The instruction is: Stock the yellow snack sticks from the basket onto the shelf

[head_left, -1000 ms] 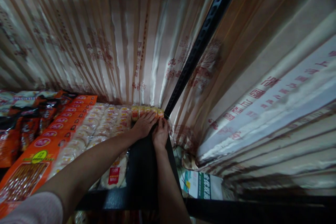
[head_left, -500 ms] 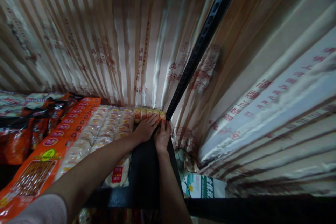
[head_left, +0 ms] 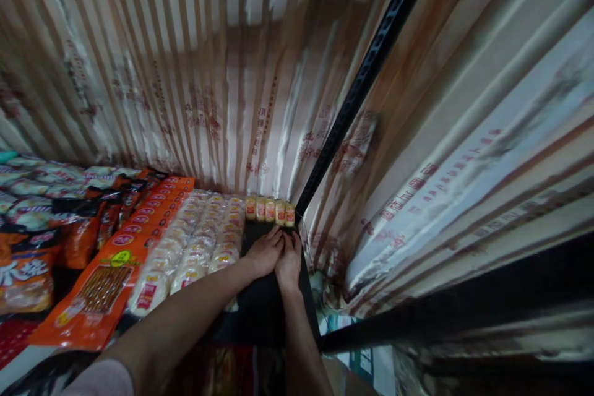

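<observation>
A short row of small yellow-and-red packets [head_left: 270, 210] stands at the back right corner of a black shelf [head_left: 260, 318]. My left hand [head_left: 265, 252] and my right hand [head_left: 289, 260] lie side by side on the bare shelf just in front of that row. Both have fingers stretched toward the packets and hold nothing. The fingertips end a little short of the row. To the left of my left hand lie rows of pale packets with red labels [head_left: 199, 241].
Orange flat packets [head_left: 116, 260] run in a line left of the pale ones, with dark orange bags [head_left: 28, 266] beyond. A black perforated upright [head_left: 362, 83] rises from the shelf corner. Striped shiny sheeting [head_left: 223, 74] hangs behind and to the right.
Both hands have drawn back from the small packets, which they touched before. The view has tilted, showing more of the shelf's front edge and the left side.
</observation>
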Motion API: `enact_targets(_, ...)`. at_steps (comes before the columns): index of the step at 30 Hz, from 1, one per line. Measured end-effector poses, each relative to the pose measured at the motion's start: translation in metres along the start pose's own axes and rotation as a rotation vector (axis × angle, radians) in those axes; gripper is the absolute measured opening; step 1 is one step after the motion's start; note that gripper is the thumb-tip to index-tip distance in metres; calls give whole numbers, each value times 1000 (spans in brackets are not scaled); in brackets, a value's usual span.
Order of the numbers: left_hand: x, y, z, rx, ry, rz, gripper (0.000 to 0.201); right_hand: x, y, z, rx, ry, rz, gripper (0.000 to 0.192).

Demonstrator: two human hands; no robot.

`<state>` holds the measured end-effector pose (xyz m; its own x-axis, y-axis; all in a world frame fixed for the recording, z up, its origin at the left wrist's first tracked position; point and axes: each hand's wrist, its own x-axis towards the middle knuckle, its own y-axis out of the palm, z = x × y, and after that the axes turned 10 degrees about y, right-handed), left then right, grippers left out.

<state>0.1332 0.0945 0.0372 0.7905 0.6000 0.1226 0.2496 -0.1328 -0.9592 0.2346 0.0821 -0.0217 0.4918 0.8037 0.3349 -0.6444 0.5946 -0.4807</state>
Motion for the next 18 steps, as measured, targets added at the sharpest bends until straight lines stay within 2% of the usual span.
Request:
enact_targets(6, -37, 6, -23, -49, 41, -30, 48, -51, -17, 8, -80, 10, -8, 44)
enact_targets(12, -83, 26, -39, -79, 88, -73, 48, -104, -29, 10, -71, -20, -16, 43)
enact_targets(18, -129, 51, -54, 18, 98, -182, 42, -156, -38, 19, -92, -73, 13, 43)
